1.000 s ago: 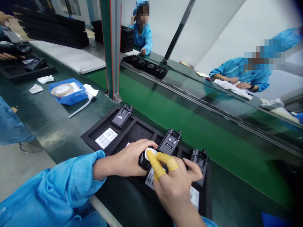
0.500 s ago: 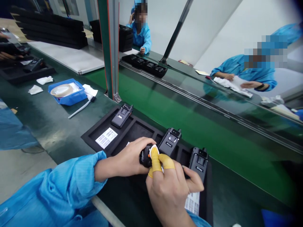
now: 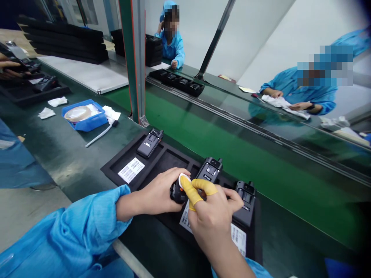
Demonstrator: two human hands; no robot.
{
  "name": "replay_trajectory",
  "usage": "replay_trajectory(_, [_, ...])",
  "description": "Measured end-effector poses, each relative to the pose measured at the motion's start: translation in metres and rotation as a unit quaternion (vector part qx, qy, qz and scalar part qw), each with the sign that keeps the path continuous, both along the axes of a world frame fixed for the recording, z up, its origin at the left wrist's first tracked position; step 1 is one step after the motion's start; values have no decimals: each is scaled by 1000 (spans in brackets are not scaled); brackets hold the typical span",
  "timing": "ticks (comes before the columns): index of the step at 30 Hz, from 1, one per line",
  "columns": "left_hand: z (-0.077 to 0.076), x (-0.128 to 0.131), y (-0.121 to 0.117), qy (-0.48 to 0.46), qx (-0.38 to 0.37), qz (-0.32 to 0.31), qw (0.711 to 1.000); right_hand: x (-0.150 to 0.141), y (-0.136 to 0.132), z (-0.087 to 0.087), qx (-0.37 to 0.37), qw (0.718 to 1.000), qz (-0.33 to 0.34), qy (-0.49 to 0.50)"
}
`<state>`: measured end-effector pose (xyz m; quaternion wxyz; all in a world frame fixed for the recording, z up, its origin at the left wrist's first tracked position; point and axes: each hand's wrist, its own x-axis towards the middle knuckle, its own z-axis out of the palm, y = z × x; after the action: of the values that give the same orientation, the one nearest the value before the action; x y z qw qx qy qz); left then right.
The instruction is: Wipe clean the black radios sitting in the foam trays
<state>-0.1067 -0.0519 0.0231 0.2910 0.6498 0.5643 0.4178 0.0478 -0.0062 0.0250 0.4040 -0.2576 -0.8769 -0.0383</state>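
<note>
My left hand (image 3: pixel 158 195) is wrapped round a small black handheld radio (image 3: pixel 175 193) and holds it just above a black foam tray (image 3: pixel 118 162). My right hand (image 3: pixel 210 216), with yellow finger cots on thumb and forefinger, pinches a small white wipe (image 3: pixel 183 178) against the top of that radio. Three more black radios sit in the tray: one at its far left (image 3: pixel 150 143), one in the middle (image 3: pixel 209 172) and one at the right (image 3: pixel 245 199). White barcode labels (image 3: pixel 131 170) lie in the tray's pockets.
A blue bin (image 3: pixel 84 115) with a tape roll, white cloths (image 3: pixel 46 112) and a white-handled brush (image 3: pixel 100 135) lie to the left on the dark bench. A green conveyor belt (image 3: pixel 232 154) runs behind the tray. Other people in blue coats work across it and at far left.
My right hand has kept rubbing the wipe over the top of the radio in small strokes; my left hand holds it in about the same place. The view has shifted slightly.
</note>
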Motion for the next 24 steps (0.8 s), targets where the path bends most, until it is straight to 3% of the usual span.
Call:
replay_trajectory(7, [-1, -1, 0, 9, -12, -7, 1000, 5, 7, 1, -9, 997, 78, -8])
replay_trajectory(14, [0, 1, 0, 14, -9, -3, 1000, 12, 10, 1, -85, 992, 98, 0])
replay_trajectory(20, [0, 1, 0, 28, -11, 8, 1000, 19, 9, -2, -139, 985, 93, 30])
replay_trajectory(24, [3, -2, 0, 31, -15, 34, 999, 35, 7, -7, -131, 990, 44, 21])
